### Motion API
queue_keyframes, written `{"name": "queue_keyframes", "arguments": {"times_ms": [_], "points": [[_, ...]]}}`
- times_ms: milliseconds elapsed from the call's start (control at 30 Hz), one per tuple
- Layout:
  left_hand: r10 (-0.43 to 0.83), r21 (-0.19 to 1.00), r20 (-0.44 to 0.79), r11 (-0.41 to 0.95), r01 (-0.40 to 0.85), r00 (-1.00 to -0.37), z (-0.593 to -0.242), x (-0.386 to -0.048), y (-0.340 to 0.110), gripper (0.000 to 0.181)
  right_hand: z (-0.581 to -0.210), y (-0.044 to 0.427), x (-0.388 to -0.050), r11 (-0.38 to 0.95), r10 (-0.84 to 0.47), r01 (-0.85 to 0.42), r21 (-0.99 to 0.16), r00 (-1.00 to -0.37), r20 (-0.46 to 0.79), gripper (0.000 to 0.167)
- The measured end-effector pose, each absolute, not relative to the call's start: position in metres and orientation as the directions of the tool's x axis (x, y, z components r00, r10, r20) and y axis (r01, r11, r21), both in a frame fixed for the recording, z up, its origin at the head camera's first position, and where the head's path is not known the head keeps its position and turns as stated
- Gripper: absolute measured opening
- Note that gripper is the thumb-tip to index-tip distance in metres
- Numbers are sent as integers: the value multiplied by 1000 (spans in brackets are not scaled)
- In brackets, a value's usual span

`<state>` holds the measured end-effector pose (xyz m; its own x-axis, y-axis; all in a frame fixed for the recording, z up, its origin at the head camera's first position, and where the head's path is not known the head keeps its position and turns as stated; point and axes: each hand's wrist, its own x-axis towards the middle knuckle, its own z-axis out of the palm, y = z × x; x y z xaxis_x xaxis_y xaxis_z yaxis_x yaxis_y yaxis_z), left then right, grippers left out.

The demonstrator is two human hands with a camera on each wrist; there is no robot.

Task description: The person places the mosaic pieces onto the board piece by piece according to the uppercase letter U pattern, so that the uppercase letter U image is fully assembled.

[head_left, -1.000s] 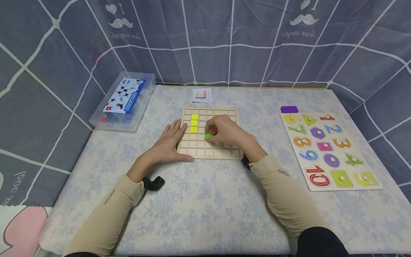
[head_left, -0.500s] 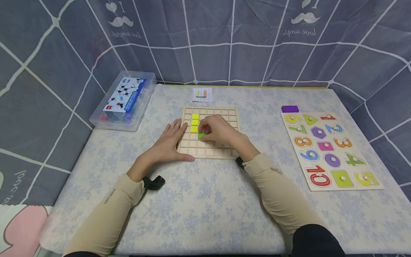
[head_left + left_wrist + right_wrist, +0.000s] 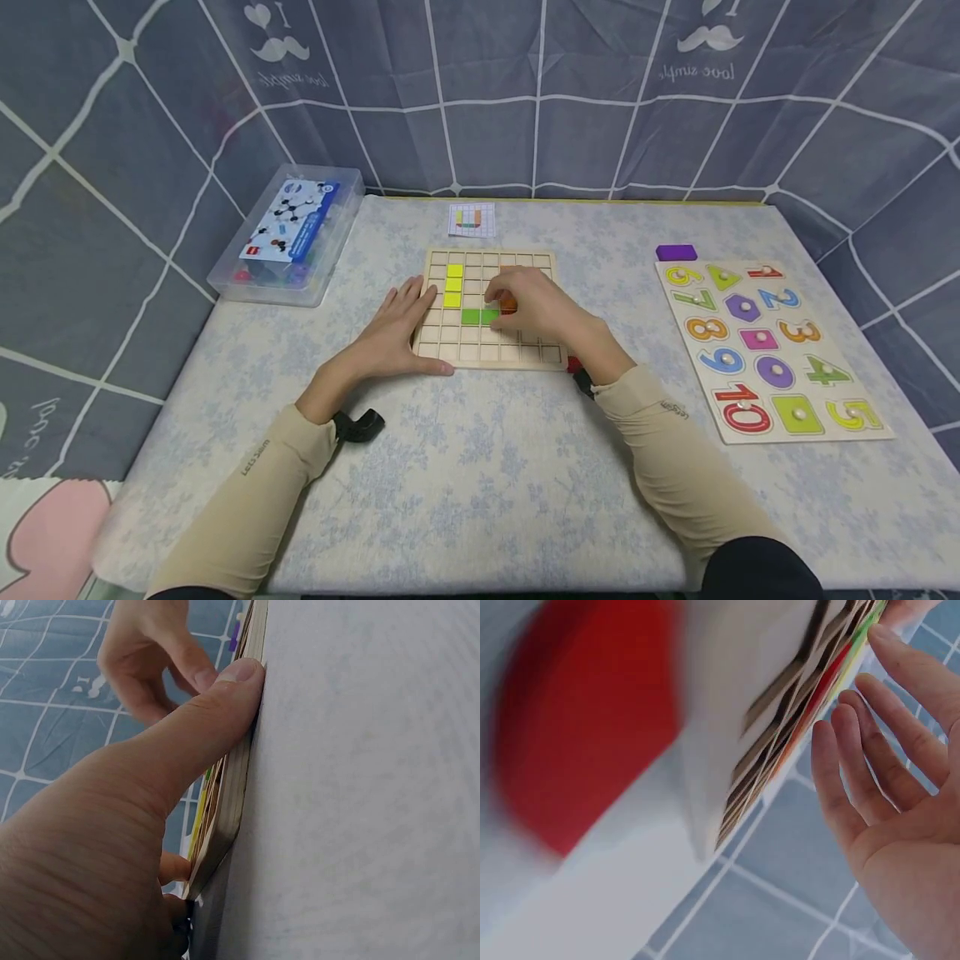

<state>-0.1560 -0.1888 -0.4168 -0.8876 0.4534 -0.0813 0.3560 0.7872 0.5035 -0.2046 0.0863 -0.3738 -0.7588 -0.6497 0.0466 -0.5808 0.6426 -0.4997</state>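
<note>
A wooden grid board (image 3: pixel 450 352) lies on the table, with yellow squares (image 3: pixel 453 285) in one column, green squares (image 3: pixel 471 317) in a row lower down and orange pieces (image 3: pixel 508 302) partly under the right hand. My left hand (image 3: pixel 390 337) lies spread at the board's left corner, its thumb (image 3: pixel 232 682) along the front edge. Above the board is my right hand (image 3: pixel 543 308), fingertips by the green row's right end; in the right wrist view this hand (image 3: pixel 907 772) has loosely bent fingers and no piece between them.
A small patterned card (image 3: pixel 472 220) lies behind the board. At the back left is a clear plastic box (image 3: pixel 330 250). On the right are a number-and-shape puzzle (image 3: pixel 757 342) and a purple block (image 3: pixel 676 252). Something red (image 3: pixel 573 364) shows beside my right wrist.
My right hand moved left with a green piece, then let it go and moved back right. The green piece now lies in the row below the yellow column. My left hand stayed put.
</note>
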Motion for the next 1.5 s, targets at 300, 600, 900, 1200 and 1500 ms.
{"name": "queue_keyframes", "arguments": {"times_ms": [300,600,900,1200,1500], "points": [[454,508,-85,785,353,-887,-416,-157,-187,135,-372,136,-199,663,-595,-507,-550,-804,24,34],[454,508,-85,785,354,-887,-415,-155,-188,135,-374,167,-185,701,-562,-477,-530,-827,1,36],[459,505,-75,783,363,-885,-416,-155,-189,134,-376,194,-168,739,-550,-472,-481,-835,-25,34],[456,503,-74,785,362,-887,-416,-156,-189,134,-384,197,-154,682,-545,-443,-582,-838,-1,36],[458,502,-77,785,362,-886,-416,-155,-188,134,-386,197,-147,669,-555,-425,-609,-831,-30,26]]}}
